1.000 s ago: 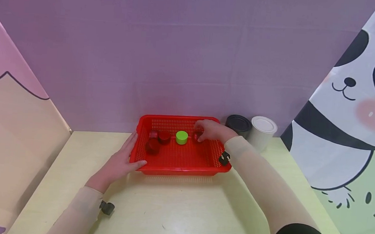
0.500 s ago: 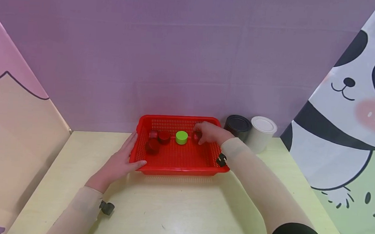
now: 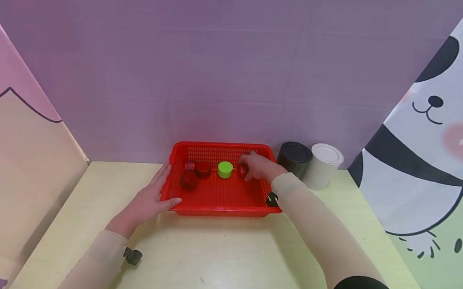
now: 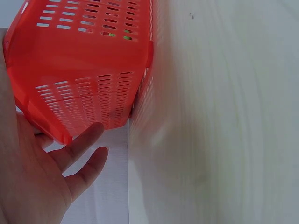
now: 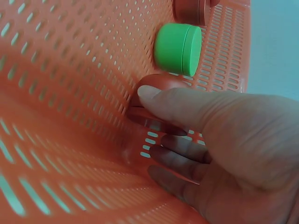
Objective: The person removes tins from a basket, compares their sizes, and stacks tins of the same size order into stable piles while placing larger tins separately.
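Observation:
A red perforated plastic basket (image 3: 219, 212) stands on the table. Along its left rim lies my left hand (image 3: 146, 205), thumb over the front left corner; in the left wrist view its fingers (image 4: 88, 172) spread beside the basket wall. Inside the basket's right part, my right hand (image 3: 260, 166) pinches a small round red lidded container (image 5: 156, 81), its thumb on one side and the fingers partly hidden behind. Beside that sits a bright green round container (image 3: 225, 169) with a lid seam. Several red round containers (image 3: 203, 169) are grouped at the basket's left.
Behind the basket's right end stand a black lidded can (image 3: 295, 156) and a white lidded can (image 3: 324, 165), side by side. A purple backdrop (image 3: 228, 73) rises at the table's (image 3: 224, 259) far edge, with a panda-printed cloth (image 3: 414, 151) on the right.
My right wrist and forearm have shifted slightly left and toward me, while the fingers stay at the red container. The left hand and the basket look unmoved.

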Demonstrator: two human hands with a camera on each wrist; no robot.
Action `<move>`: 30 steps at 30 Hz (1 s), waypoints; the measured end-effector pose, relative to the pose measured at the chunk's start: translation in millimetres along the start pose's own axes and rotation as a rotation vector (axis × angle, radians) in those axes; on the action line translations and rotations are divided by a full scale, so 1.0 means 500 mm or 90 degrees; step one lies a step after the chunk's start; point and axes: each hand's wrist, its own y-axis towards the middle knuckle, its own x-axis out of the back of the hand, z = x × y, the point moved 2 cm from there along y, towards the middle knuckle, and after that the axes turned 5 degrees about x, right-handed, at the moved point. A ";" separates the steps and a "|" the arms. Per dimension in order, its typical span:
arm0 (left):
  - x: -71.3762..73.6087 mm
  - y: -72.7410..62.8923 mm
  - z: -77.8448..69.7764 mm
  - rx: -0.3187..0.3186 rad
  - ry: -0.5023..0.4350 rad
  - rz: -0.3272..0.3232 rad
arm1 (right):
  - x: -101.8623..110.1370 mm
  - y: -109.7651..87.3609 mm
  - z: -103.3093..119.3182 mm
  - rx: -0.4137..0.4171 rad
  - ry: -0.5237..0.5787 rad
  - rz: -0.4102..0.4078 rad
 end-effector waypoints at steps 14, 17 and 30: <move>0.003 0.000 -0.003 -0.005 0.010 0.000 | 0.001 0.001 0.001 -0.007 0.003 -0.002; 0.003 0.000 -0.002 -0.004 0.009 0.001 | 0.000 0.001 -0.002 -0.012 0.012 -0.002; 0.002 -0.001 -0.001 0.000 0.012 -0.001 | 0.004 0.001 0.003 -0.010 0.022 0.002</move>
